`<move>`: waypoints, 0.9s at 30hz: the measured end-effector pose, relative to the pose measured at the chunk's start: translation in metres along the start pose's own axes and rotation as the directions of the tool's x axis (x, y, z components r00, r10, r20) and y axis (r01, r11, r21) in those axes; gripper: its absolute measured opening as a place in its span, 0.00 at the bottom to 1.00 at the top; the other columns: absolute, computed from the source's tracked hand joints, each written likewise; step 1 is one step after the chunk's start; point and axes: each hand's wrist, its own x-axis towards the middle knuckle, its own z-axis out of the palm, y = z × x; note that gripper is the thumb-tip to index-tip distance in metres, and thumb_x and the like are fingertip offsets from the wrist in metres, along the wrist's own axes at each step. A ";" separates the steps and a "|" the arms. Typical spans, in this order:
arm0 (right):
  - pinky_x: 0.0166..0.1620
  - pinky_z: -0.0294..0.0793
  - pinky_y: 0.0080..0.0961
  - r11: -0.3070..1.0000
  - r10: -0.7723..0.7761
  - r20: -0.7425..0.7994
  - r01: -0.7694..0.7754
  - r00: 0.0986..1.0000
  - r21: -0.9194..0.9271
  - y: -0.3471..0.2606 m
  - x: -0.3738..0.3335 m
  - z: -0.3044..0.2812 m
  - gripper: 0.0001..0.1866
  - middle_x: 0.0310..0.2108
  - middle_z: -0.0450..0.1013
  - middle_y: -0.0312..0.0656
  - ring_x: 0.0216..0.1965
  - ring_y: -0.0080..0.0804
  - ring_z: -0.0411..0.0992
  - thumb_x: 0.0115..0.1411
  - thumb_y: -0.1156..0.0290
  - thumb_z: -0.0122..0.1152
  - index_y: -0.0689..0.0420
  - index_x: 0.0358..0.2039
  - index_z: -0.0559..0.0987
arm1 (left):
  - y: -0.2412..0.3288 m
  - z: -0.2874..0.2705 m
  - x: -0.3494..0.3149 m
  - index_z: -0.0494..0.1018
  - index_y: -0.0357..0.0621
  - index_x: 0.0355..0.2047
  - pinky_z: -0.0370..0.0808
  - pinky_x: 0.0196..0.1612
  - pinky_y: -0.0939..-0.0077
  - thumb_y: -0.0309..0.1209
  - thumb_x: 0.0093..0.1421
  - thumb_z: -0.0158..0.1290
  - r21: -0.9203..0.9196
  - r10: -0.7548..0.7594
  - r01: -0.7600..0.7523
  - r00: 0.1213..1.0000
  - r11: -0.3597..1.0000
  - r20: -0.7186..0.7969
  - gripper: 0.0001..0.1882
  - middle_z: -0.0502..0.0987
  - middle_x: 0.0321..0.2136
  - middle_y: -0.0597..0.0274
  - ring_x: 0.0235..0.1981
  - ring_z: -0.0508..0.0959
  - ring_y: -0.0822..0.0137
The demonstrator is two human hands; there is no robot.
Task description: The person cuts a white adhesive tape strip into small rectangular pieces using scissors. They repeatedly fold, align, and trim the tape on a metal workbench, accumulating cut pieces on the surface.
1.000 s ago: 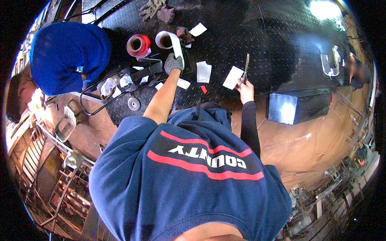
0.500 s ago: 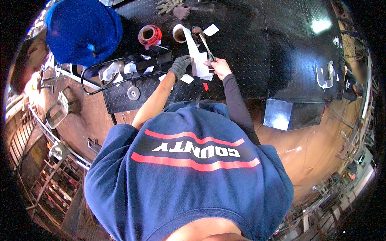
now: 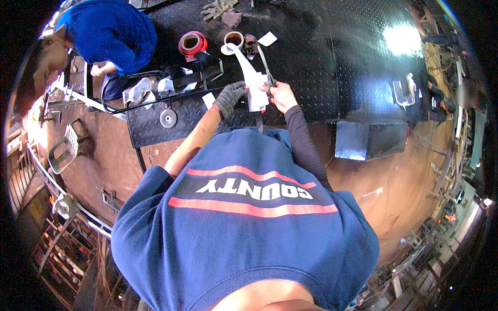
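Note:
My left hand (image 3: pixel 231 99), in a grey knitted glove, pinches the left edge of a white strip of tape (image 3: pixel 252 78). The strip runs from a white tape roll (image 3: pixel 234 38) toward me. At the strip's right edge my bare right hand (image 3: pixel 283 97), its arm in a black sleeve, is closed around the near end of a long scissor-like metal tool (image 3: pixel 266 63). A dark brown part (image 3: pixel 251 45) lies at the tool's far end; the tool's exact kind is unclear. A red tape roll (image 3: pixel 192 44) stands to the left.
Beneath is a black diamond-plate surface (image 3: pixel 306 67) with paper scraps, a grey disc (image 3: pixel 168 118) and gloves (image 3: pixel 220 10) at the back. A black metal frame (image 3: pixel 116 110) lies left, near a person in blue (image 3: pixel 111 31). Clear goggles (image 3: pixel 404 92) lie right.
Both hands have come slightly toward me with the strip, and the metal tool has shifted with my right hand. The person in blue has moved, with a hand now showing.

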 end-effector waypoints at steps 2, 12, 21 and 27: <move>0.33 0.75 0.25 0.993 -0.112 -0.039 0.113 0.993 0.026 0.003 -0.012 0.001 0.09 0.28 0.74 0.38 0.29 0.26 0.73 0.50 0.81 0.59 0.62 0.34 0.75 | 0.002 0.002 -0.007 0.72 0.38 0.42 0.67 0.42 0.81 0.32 0.57 0.53 0.034 0.028 -0.029 0.999 0.999 0.037 0.14 0.75 0.33 0.69 0.35 0.71 0.77; 0.24 0.72 0.20 0.972 -0.217 -0.238 0.185 0.947 -0.148 0.015 -0.056 0.021 0.06 0.26 0.73 0.38 0.24 0.23 0.72 0.50 0.81 0.56 0.64 0.31 0.75 | -0.004 0.006 -0.032 0.74 0.38 0.36 0.69 0.37 0.83 0.29 0.54 0.56 0.164 0.139 -0.139 0.990 0.977 0.017 0.10 0.76 0.30 0.70 0.32 0.72 0.78; 0.28 0.71 0.19 0.939 -0.263 -0.203 0.201 0.943 -0.279 0.025 -0.057 0.044 0.06 0.26 0.73 0.39 0.24 0.22 0.71 0.49 0.82 0.56 0.66 0.30 0.76 | 0.008 -0.005 -0.058 0.74 0.41 0.38 0.69 0.35 0.84 0.35 0.55 0.55 0.187 0.139 -0.127 0.989 0.974 -0.049 0.13 0.75 0.29 0.71 0.30 0.72 0.78; 0.32 0.71 0.18 0.929 -0.367 -0.210 0.345 0.906 -0.135 0.033 -0.042 0.053 0.07 0.27 0.74 0.39 0.27 0.23 0.71 0.49 0.85 0.55 0.66 0.31 0.76 | 0.014 -0.013 -0.067 0.74 0.40 0.39 0.70 0.38 0.83 0.32 0.55 0.55 0.254 0.131 -0.124 0.991 0.959 -0.012 0.12 0.76 0.31 0.68 0.33 0.73 0.77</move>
